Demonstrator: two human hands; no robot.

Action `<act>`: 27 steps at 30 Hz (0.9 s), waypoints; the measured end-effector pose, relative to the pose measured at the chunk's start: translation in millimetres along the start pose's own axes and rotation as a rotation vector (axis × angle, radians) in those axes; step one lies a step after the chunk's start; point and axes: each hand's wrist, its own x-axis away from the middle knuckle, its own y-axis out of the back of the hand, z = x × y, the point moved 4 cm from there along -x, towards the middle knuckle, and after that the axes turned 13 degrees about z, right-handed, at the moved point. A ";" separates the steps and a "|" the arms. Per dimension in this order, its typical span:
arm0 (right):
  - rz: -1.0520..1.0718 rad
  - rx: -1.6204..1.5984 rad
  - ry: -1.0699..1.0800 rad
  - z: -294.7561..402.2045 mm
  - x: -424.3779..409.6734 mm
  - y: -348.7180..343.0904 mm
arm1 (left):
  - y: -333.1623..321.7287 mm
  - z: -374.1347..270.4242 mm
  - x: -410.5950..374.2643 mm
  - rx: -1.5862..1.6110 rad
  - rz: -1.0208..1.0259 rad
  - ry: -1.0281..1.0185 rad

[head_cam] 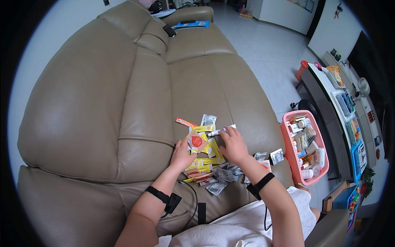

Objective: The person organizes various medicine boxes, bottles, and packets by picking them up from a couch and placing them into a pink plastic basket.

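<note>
My left hand (pixel 183 157) grips a brown paper packet (pixel 197 141) with a red round print, along with a partly hidden silver and yellow packet beneath it. My right hand (pixel 234 145) reaches over a slim white tube (pixel 215 133), its fingertips at the tube and its thumb spread away. Yellow stick sachets (pixel 213 161) lie in a loose pile between and under the hands. Closer to me are silver foil sachets (pixel 226 173) and more brown packets (pixel 193 172). A red and orange stick packet (pixel 185 122) and a printed foil sachet (pixel 209 119) rest at the pile's far side.
All of this lies on a tan leather sofa (pixel 197 86). Right of the seat stands a pink plastic basket (pixel 286 148) full of medicine bottles and boxes. Two foil packets (pixel 276 156) sit near the seat edge. A black cable (pixel 196 197) runs by my left forearm.
</note>
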 end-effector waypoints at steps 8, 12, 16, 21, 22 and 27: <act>0.089 0.107 -0.036 -4.1 -4.2 -12.7 | -1.5 -0.5 1.7 -0.027 0.041 -0.099; -0.011 0.097 -0.044 1.1 -1.0 -18.0 | -10.6 -4.4 1.8 0.055 0.084 -0.229; 0.008 -0.050 -0.085 25.8 -12.0 -23.0 | -26.3 -4.2 -3.2 0.207 0.241 -0.270; 0.151 -0.319 -0.315 34.8 -19.1 -37.6 | -26.1 -5.3 -1.7 0.267 0.341 -0.295; 0.101 -0.428 -0.332 30.0 -19.0 -39.9 | -26.5 -4.7 -2.2 0.289 0.330 -0.298; -0.234 -0.798 -0.173 4.5 -6.2 -22.2 | -29.8 4.7 -7.5 0.319 0.254 -0.262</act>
